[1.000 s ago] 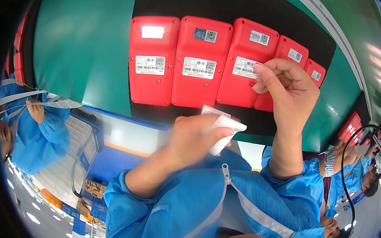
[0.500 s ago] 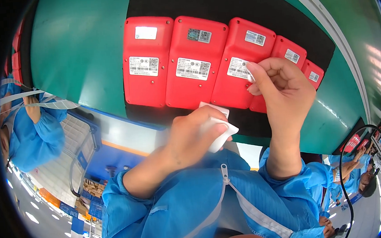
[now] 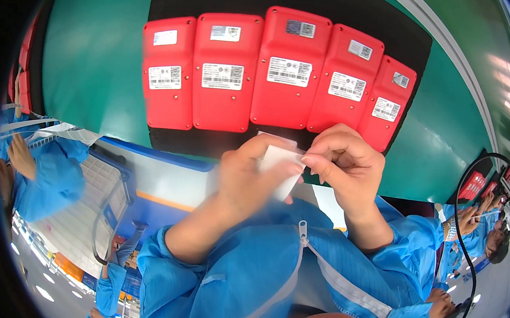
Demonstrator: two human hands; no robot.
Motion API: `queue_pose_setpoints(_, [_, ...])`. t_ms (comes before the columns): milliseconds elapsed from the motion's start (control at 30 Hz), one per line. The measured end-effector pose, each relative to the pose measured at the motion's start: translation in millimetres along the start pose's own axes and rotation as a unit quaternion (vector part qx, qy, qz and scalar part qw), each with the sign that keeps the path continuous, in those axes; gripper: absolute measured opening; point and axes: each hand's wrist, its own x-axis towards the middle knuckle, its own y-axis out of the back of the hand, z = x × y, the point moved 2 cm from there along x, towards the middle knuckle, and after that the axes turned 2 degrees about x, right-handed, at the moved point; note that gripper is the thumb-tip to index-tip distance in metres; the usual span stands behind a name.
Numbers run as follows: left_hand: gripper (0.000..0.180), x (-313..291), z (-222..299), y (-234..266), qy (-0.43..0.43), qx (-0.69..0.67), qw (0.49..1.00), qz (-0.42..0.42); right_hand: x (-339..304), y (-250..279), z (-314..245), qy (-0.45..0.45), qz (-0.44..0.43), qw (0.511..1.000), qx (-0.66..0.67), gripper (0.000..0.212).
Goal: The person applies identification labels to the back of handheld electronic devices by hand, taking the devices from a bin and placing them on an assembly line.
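Observation:
My left hand [image 3: 241,175] is closed round a small stack of white paper sheets [image 3: 280,160], likely label sheets, held just in front of the red devices. Thumb and fingers of my right hand [image 3: 346,170] pinch at the right corner of the top sheet; whether a peeled piece sits between them is too small to make out. Beyond my hands, several red handheld devices [image 3: 290,106] lie back side up in a slanting row on a black mat [image 3: 230,138]. Each carries a white printed label [image 3: 289,71] in its middle and a smaller silvery sticker [image 3: 301,29] near its far end.
The mat rests on a green work surface [image 3: 96,81] with a pale rail [image 3: 435,28] along its far right. A black cable [image 3: 463,215] loops at the right. Co-workers in blue stand at left [image 3: 52,179] and right [image 3: 479,232]. A white crate [image 3: 62,190] stands at left.
My right hand has drawn back from the devices to the paper in my left hand; a small translucent piece showed in its fingers before. The devices and mat appear further left.

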Motion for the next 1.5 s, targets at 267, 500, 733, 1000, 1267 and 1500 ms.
queue_pose_setpoints(267, [0.017,8,-6,-8,-0.096,0.174,0.975,-0.104,32,33,-26,0.082,0.171,0.978,-0.083,0.011])
queue_pose_setpoints(500, [0.013,14,-6,-14,-0.097,0.178,0.977,-0.072,50,31,-27,0.027,0.156,0.979,-0.126,0.008])
queue_pose_setpoints(733, [0.012,16,-3,-15,-0.022,0.058,0.993,-0.103,51,29,-30,0.018,0.153,0.979,-0.133,0.009])
queue_pose_setpoints(1000, [0.016,15,-4,-9,0.044,0.041,0.994,-0.095,55,21,-32,0.014,0.158,0.966,-0.203,0.011])
queue_pose_setpoints(1267, [0.017,9,-2,-17,0.023,0.084,0.996,-0.033,33,29,-28,0.066,0.074,0.94,-0.328,0.022])
queue_pose_setpoints(1500, [0.021,7,-3,-35,0.04,0.001,0.999,-0.027,-9,33,-2,0.063,0.03,0.998,-0.001,0.015])
